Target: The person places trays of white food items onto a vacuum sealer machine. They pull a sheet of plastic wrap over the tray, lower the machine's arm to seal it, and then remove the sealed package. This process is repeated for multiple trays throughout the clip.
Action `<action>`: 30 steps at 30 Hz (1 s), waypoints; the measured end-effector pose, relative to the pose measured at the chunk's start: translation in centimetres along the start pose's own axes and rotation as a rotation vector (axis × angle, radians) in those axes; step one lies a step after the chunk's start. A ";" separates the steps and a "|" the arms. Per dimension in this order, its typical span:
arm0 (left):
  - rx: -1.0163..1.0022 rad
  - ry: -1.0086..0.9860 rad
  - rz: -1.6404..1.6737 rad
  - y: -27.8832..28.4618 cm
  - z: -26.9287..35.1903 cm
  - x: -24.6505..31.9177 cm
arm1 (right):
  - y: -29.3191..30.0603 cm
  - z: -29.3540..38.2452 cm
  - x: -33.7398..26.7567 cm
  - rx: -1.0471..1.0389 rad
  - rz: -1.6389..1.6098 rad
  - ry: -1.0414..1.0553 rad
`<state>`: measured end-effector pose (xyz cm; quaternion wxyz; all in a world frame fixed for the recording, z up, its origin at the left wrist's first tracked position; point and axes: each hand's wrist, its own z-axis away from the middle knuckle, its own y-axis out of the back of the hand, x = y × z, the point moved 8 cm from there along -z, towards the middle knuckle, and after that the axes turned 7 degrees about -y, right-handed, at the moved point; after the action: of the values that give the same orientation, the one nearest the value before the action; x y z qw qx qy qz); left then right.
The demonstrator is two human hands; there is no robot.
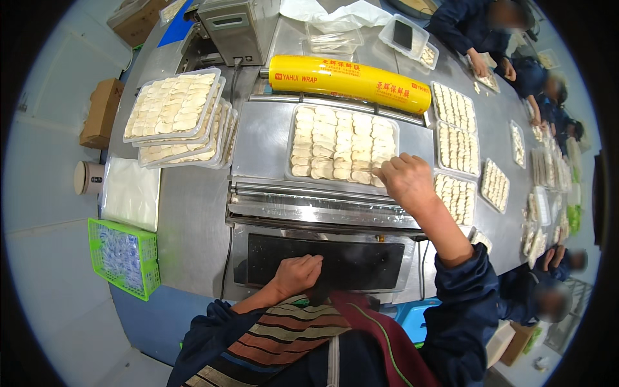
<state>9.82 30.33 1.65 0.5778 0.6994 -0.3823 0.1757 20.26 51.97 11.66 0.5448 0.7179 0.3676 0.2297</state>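
A clear plastic tray [289,164] sits on the steel top of a film-wrapping machine, filled with overlapping rows of pale food slices [342,140]. My right hand [406,179] is at the tray's near right corner, its fingers curled around a thin tool [366,169] that looks like tweezers. The tool's tip reaches the slices in the front rows; most of it is hidden by my fist. My left hand [299,275] is curled into a fist above the machine's black plate [358,263], and nothing shows in it.
Behind the tray lies a yellow roll of YAHUI cling film [348,82]. Filled trays are stacked [174,116] at left, above clear plastic sheets [130,193] and a green basket [123,259] of small packets. More filled trays [455,147] stand at right, where several people work.
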 end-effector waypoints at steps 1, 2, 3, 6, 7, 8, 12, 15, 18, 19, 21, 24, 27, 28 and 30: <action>0.002 0.000 -0.001 0.1 0.0 0.0 | -0.2 0.0 -0.1 -0.005 -0.008 0.005; 0.003 -0.002 0.001 0.1 0.0 0.0 | -0.4 0.1 -0.1 -0.009 -0.016 0.009; 0.002 -0.006 0.002 0.1 0.0 -0.1 | -0.5 0.2 -0.2 -0.013 -0.023 0.011; -0.015 0.007 0.011 -0.1 -0.1 -0.2 | 0.9 0.7 0.2 0.048 0.030 -0.039; -0.033 0.006 0.017 -0.4 -0.1 0.0 | 1.7 1.2 0.4 0.077 0.002 -0.086; -0.002 0.007 0.002 -0.3 -0.2 0.0 | 2.8 1.8 0.3 0.099 -0.007 -0.146; 0.106 -0.025 -0.015 0.4 0.2 0.1 | 4.1 5.6 -3.9 0.177 -0.179 -0.232; 0.063 -0.015 -0.022 -0.2 0.2 -0.8 | 0.0 12.3 -5.6 0.098 -0.393 -0.678; 0.011 0.042 0.000 -0.9 0.1 0.4 | -1.4 20.9 -5.8 0.047 -0.570 -1.178; 0.020 0.033 0.002 -0.8 0.2 0.5 | -2.2 23.8 -6.1 0.080 -0.573 -1.327; 0.034 0.015 -0.007 -0.7 0.6 0.5 | -3.3 27.3 -6.5 0.039 -0.606 -1.469; 0.037 0.009 -0.014 -0.9 0.6 0.7 | -1.8 29.7 -5.9 0.097 -0.502 -1.478; 0.067 0.009 -0.031 -0.3 0.8 -0.3 | 0.0 29.8 -4.7 0.345 -0.275 -1.301; 0.077 -0.020 -0.036 0.0 0.6 0.1 | 0.1 30.0 -4.3 0.351 -0.215 -1.308; 0.082 -0.002 -0.001 0.3 0.5 0.7 | -0.4 30.7 -3.3 0.330 -0.285 -1.337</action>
<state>9.91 29.59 2.19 0.5481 0.7229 -0.3750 0.1904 40.49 30.60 2.31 0.5625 0.7234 0.0742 -0.3934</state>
